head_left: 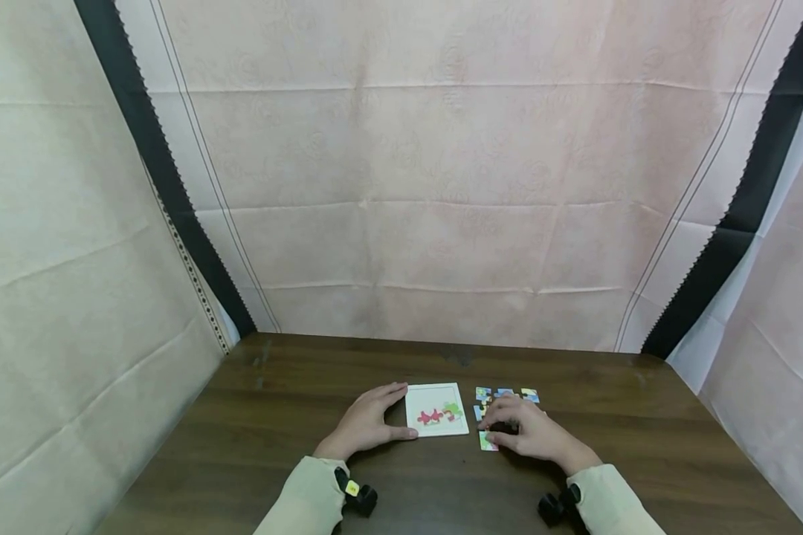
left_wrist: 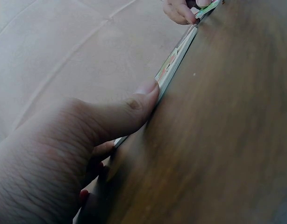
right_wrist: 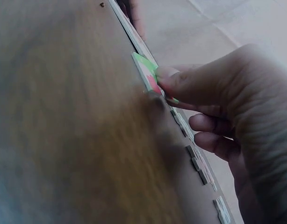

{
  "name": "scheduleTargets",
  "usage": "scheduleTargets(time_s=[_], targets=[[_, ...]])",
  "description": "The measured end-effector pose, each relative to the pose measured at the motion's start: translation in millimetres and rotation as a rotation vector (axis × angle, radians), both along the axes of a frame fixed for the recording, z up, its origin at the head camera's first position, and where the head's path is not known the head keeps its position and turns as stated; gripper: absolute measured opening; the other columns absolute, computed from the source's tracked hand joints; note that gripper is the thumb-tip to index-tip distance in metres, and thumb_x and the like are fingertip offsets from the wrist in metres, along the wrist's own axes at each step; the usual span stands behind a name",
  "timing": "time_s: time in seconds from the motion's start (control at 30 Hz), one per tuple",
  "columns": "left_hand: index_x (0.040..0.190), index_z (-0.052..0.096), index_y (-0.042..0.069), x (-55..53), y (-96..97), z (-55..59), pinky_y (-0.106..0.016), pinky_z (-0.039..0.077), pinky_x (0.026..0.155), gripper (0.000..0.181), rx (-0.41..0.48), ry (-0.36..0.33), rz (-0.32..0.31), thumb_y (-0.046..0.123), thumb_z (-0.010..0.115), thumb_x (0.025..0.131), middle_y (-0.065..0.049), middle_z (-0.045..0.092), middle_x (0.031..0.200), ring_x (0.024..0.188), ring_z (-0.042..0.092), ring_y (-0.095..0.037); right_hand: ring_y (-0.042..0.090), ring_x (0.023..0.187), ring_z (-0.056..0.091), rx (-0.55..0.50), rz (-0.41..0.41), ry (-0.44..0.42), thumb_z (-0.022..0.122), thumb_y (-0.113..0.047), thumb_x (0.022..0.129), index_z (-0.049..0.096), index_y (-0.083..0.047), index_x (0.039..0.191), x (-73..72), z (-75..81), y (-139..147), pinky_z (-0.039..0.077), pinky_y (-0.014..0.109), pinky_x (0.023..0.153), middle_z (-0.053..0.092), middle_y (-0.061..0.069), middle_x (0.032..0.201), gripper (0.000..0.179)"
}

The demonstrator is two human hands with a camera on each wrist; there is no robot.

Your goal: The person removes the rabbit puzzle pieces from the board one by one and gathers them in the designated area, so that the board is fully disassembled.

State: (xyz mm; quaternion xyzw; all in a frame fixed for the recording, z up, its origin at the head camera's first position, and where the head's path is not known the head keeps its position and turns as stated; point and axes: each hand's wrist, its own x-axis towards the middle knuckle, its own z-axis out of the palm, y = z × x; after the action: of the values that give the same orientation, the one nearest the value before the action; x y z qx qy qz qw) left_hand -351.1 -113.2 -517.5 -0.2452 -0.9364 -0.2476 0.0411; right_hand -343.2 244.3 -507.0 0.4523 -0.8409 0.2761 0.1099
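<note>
A white square puzzle tray (head_left: pixel 433 394) lies on the table, with several red and green pieces (head_left: pixel 431 417) in its lower part. My left hand (head_left: pixel 371 422) holds the tray's left side, thumb at the near corner and fingers at the far one. In the left wrist view the thumb (left_wrist: pixel 143 95) presses against the tray's edge. Right of the tray, my right hand (head_left: pixel 531 429) pinches a green and pink puzzle piece (right_wrist: pixel 146 72) between thumb and fingers. That piece looks tilted in the right wrist view. The right hand partly covers the loose pieces under it.
Several loose puzzle pieces (head_left: pixel 504 391) lie in rows beyond and beneath the right hand. The brown wooden table (head_left: pixel 294 401) meets a pale cloth backdrop (head_left: pixel 408 245) at its far edge, with cloth walls on both sides.
</note>
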Motion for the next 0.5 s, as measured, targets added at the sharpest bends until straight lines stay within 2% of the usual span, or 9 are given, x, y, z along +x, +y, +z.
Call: scheduleTargets(time_s=[0.27,0.5], targets=[[0.153,0.046,0.019,-1.9,-1.7,-0.2,-0.054,0.034,0.113,0.097,-0.002,0.011,-0.005,0.076,0.068,0.078,-0.001,0.043,0.156,0.143,0.039,-0.028,0.007,0.102,0.059,0.007,-0.002,-0.008,0.075,-0.016,0.093,0.077,-0.028,0.107,-1.3,-0.4,-1.9,0.053,0.042,0.087,0.067,-0.014,0.109,0.019],[0.153,0.046,0.018,0.8,-1.0,-0.3,-0.055,0.034,0.113,0.096,0.016,0.005,-0.013,0.075,0.068,0.078,-0.002,0.043,0.156,0.143,0.039,-0.029,0.006,0.098,0.058,0.001,-0.004,-0.025,0.074,-0.018,0.093,0.077,-0.029,0.106,2.2,-0.4,-1.3,0.053,0.039,0.083,0.067,-0.014,0.107,0.017]])
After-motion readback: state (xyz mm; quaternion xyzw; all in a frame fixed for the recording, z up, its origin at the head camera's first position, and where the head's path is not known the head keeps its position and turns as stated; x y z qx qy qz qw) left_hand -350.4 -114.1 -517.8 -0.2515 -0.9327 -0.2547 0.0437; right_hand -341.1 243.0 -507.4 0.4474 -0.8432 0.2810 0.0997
